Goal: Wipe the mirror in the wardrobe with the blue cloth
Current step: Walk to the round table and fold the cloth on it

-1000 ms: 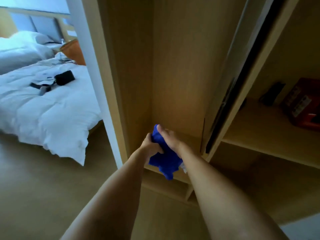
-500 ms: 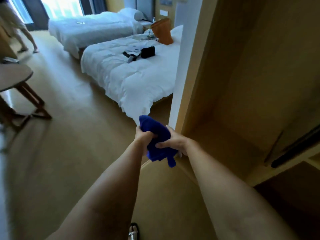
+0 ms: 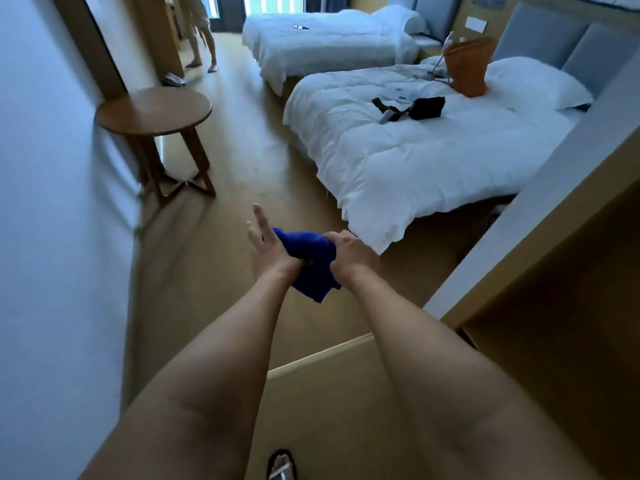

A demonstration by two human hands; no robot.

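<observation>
Head view shows two hands and one blue cloth held between them over a tan floor. The right hand has its fingers curled over the top of the cloth and grips it. The left hand lies against the cloth's left side with its fingers straight and spread, pointing away from the camera; whether its thumb pinches the fabric cannot be told. The cloth is bunched, its long axis running from far-left to near-right, with a loose corner hanging down toward the near side below the wrists.

Two beds with white bedding stand to the right: a near bed and a far bed. On the near bed lie one black pouch with a strap and one orange bag, upright by the pillow. One round wooden table stands at the left against a pale wall. Another person's legs show at the far end of the room. The wardrobe's wooden frame fills the right near side. One sandalled foot shows at the bottom edge
</observation>
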